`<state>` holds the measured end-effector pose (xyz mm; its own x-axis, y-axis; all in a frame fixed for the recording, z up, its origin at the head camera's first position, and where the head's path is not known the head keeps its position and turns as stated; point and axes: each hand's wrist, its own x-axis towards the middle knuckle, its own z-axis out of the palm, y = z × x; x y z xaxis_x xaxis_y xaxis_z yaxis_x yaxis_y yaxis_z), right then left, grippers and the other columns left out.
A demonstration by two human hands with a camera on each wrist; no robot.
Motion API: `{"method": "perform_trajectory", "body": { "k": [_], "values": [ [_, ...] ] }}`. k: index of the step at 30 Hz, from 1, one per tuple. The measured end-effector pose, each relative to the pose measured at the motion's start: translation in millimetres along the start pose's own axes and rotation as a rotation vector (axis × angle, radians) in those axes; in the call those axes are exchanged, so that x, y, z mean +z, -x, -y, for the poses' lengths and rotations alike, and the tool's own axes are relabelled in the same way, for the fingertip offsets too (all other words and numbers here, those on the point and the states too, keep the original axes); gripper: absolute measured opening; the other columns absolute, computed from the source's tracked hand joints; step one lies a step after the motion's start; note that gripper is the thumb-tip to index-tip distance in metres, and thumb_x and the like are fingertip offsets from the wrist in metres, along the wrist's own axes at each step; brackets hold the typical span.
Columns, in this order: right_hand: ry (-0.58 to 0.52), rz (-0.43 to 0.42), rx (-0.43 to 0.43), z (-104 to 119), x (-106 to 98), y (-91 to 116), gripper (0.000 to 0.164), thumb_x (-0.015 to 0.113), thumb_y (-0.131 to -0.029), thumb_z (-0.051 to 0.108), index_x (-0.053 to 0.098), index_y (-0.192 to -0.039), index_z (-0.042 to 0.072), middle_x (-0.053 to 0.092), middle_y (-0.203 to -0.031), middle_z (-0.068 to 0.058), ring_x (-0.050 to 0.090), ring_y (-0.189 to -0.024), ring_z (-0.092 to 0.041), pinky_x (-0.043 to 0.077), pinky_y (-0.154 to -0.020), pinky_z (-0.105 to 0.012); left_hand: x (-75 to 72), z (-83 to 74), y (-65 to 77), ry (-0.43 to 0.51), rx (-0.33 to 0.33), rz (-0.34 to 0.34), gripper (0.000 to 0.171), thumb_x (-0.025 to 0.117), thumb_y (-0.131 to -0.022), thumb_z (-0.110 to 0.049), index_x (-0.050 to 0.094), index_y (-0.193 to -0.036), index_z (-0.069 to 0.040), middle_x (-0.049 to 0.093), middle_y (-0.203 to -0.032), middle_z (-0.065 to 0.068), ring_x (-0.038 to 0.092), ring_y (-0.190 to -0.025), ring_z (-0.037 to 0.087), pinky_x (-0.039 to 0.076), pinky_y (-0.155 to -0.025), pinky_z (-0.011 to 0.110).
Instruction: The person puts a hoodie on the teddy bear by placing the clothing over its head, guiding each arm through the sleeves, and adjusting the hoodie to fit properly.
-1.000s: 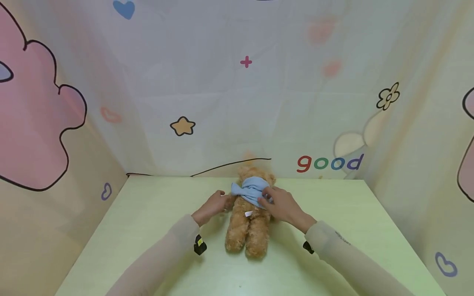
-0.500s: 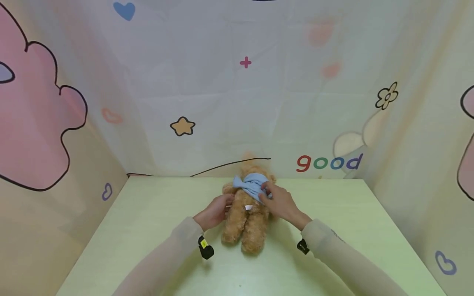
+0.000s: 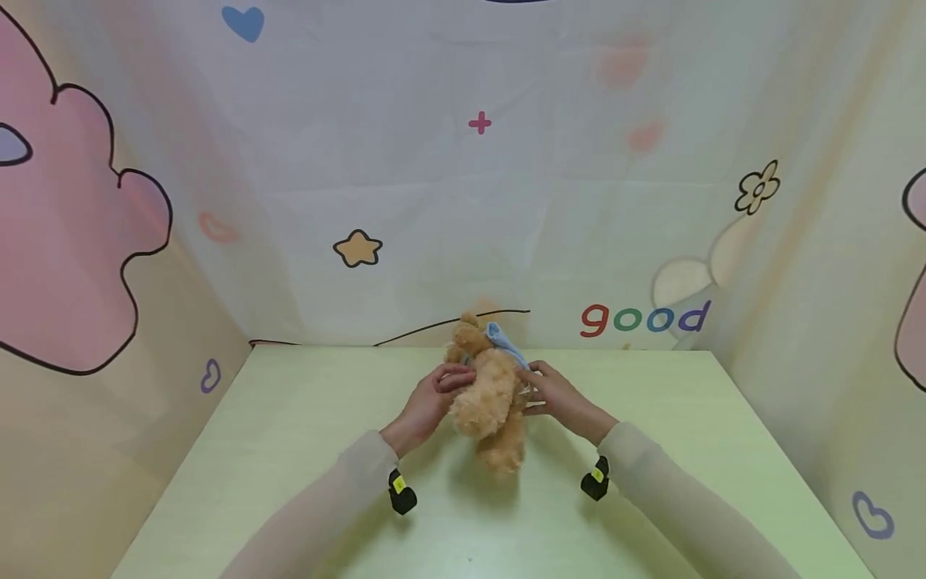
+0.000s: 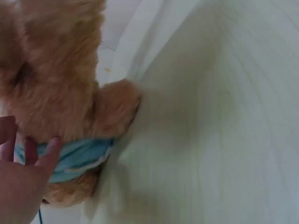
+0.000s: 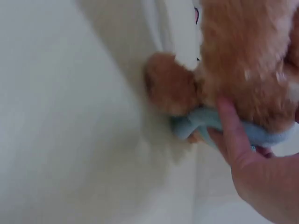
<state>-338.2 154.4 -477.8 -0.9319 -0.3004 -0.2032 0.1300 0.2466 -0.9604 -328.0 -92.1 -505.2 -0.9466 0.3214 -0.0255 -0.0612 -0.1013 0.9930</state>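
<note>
A fluffy brown teddy bear with a light blue scarf round its neck is turned on its side between both hands, its legs toward the person. My left hand grips it from the left; in the left wrist view those fingers lie over the scarf and belly. On the other side my right hand holds the body near the scarf. The right wrist view shows one finger stretched along the fur, with other fingers partly hidden behind the scarf. The bear's face is out of sight.
The bear is over the far part of a pale green-yellow table. Directly behind stands a white printed cloth backdrop, with similar cloth walls at left and right. A black wrist device hangs under the left sleeve.
The bear has gone from lying flat, scarf knot and tag upward, to being rolled onto its side. The left hand has moved from its arm to its body; the right hand stays near the scarf.
</note>
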Motion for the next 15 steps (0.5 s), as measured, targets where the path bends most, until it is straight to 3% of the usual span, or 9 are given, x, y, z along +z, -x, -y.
{"method": "perform_trajectory", "body": {
  "k": [3, 6, 10, 12, 15],
  "values": [
    [-0.070, 0.110, 0.042, -5.0, 3.3, 1.3, 0.047, 0.052, -0.101, 0.039, 0.039, -0.128, 0.002, 0.047, -0.129, -0.016, 0.061, -0.111, -0.026, 0.053, -0.095, -0.049, 5.7, 4.3, -1.1, -0.040, 0.072, -0.133, 0.039, 0.059, -0.094, 0.004, 0.050, -0.131, -0.004, 0.061, -0.125, 0.010, 0.059, -0.114, 0.022, 0.052, -0.088, 0.026],
    [0.021, 0.114, 0.017, -3.6, 3.9, 4.0, 0.051, 0.053, -0.101, 0.040, 0.044, -0.135, 0.004, 0.050, -0.136, -0.018, 0.056, -0.123, -0.030, 0.053, -0.094, -0.050, 8.4, 4.7, -2.5, -0.154, 0.073, -0.196, 0.043, 0.061, -0.094, 0.000, 0.047, -0.134, -0.002, 0.053, -0.126, 0.017, 0.056, -0.113, 0.030, 0.050, -0.089, 0.031],
    [0.103, 0.086, -0.028, -0.5, -2.5, 6.5, 0.048, 0.051, -0.101, 0.036, 0.050, -0.135, 0.002, 0.058, -0.130, -0.017, 0.058, -0.119, -0.027, 0.054, -0.092, -0.046, 5.6, 4.8, -5.6, -0.210, -0.017, -0.118, 0.061, 0.065, -0.093, -0.008, 0.036, -0.145, -0.009, 0.042, -0.140, 0.023, 0.054, -0.119, 0.036, 0.051, -0.084, 0.033],
    [0.045, 0.124, -0.019, -3.2, -4.2, 8.0, 0.045, 0.052, -0.101, 0.030, 0.047, -0.134, 0.000, 0.059, -0.126, -0.016, 0.061, -0.114, -0.025, 0.053, -0.096, -0.046, 3.6, 4.8, -6.2, -0.217, -0.049, -0.060, 0.070, 0.067, -0.092, -0.008, 0.029, -0.150, -0.012, 0.037, -0.145, 0.024, 0.052, -0.123, 0.038, 0.052, -0.080, 0.034],
    [-0.066, 0.244, 0.022, -14.1, -3.2, 9.7, 0.051, 0.051, -0.101, 0.018, 0.032, -0.144, 0.002, 0.056, -0.129, -0.019, 0.062, -0.114, -0.024, 0.048, -0.102, -0.049, 2.7, 3.6, -7.6, -0.334, -0.004, -0.013, 0.071, 0.068, -0.091, -0.006, 0.029, -0.151, -0.010, 0.036, -0.146, 0.027, 0.048, -0.128, 0.041, 0.052, -0.082, 0.039]
  ]
}}
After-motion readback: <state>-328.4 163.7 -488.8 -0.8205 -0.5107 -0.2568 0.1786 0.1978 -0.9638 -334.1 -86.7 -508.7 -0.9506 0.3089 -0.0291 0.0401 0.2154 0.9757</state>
